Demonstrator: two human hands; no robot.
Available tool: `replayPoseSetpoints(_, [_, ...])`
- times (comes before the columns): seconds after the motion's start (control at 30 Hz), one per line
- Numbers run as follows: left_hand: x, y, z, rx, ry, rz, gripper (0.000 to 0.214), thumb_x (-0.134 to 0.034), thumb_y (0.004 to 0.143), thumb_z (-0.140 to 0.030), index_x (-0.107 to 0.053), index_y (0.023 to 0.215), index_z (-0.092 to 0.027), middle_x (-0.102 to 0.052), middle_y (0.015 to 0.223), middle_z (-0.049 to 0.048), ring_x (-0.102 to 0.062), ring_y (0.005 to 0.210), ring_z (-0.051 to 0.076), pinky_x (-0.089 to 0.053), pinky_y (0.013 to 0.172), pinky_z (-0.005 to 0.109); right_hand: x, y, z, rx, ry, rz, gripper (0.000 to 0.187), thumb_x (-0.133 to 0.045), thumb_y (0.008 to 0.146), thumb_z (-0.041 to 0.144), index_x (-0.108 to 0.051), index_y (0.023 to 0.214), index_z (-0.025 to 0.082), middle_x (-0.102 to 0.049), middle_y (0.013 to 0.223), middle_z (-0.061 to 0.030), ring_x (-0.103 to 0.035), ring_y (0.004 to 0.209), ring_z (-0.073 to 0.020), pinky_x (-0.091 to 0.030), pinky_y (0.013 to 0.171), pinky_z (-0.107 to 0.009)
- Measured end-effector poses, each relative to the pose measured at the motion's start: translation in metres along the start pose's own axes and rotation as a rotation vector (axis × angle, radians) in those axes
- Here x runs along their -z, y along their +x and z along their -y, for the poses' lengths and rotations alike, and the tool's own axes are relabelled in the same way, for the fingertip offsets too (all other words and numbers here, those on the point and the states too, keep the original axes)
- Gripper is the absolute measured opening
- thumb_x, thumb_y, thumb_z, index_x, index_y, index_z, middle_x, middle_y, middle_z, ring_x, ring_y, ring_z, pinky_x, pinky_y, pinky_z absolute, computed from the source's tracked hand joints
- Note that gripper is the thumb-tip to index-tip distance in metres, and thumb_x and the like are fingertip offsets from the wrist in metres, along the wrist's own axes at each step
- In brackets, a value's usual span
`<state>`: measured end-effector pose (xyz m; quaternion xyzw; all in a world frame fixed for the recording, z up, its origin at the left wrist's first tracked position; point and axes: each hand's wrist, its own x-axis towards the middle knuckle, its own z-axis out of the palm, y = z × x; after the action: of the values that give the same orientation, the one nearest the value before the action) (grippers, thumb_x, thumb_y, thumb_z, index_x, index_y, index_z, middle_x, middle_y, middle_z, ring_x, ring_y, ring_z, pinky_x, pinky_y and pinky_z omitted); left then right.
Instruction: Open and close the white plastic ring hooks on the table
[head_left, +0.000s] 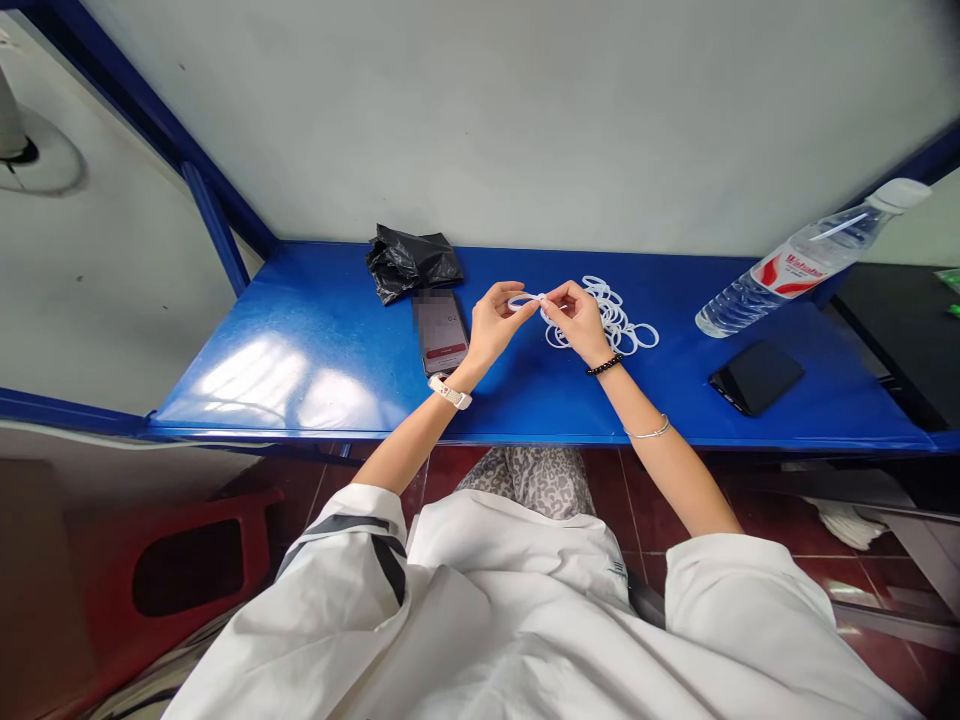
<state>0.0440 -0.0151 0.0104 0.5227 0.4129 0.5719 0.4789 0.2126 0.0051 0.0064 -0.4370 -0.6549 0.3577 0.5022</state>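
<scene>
A thin white ring (517, 302) is held between my two hands above the blue table. My left hand (493, 325) pinches it with thumb and fingers from the left. Thumb and forefinger of my right hand (581, 322) are closed on the ring's right side, where the fingers partly hide it. Just beyond and beside my right hand lies a loose pile of several similar white rings (616, 318), some overlapping. A phone with a lit screen (444, 335) lies under and left of my left hand.
A crumpled black plastic bag (412, 262) lies at the table's back, behind the lit phone. At right, a water bottle (802, 262) stands near a dark phone (756, 378). The blue table (345, 310) meets a pale wall (480, 130). A red plastic stool (255, 560) is at lower left.
</scene>
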Motion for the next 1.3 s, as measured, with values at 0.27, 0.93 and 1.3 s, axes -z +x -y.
replayPoseSetpoints(0.27, [-0.001,-0.002,-0.002,-0.048,0.029,-0.026,0.037,-0.087,0.08,-0.032,-0.058,0.101,-0.022,-0.075,0.096,0.0039,-0.072,0.088,0.016,-0.056,0.08,0.029,0.003,0.0,0.0,0.006,0.016,0.021,0.054,-0.078,0.076,0.076,-0.057,0.081,0.026,-0.061,0.079,-0.0003,-0.06,0.078,-0.0186,-0.053,0.072,-0.033])
replayPoseSetpoints(0.93, [-0.005,-0.005,-0.009,-0.068,-0.144,-0.026,0.054,-0.097,0.069,-0.042,-0.049,0.082,-0.021,-0.06,0.073,-0.0055,-0.058,0.068,0.007,-0.045,0.066,0.022,0.003,-0.002,0.005,0.039,0.106,0.083,0.062,-0.077,0.073,0.083,-0.055,0.079,0.025,-0.055,0.074,0.0013,-0.055,0.072,-0.0163,-0.052,0.064,-0.032])
replayPoseSetpoints(1.3, [-0.005,-0.005,-0.008,-0.063,-0.096,-0.011,0.055,-0.095,0.071,-0.045,-0.047,0.072,-0.019,-0.051,0.064,-0.0061,-0.051,0.064,0.008,-0.039,0.061,0.021,0.003,-0.003,0.006,0.03,0.107,0.119,0.058,-0.076,0.079,0.078,-0.051,0.079,0.026,-0.05,0.071,0.0025,-0.051,0.066,-0.0151,-0.05,0.059,-0.031])
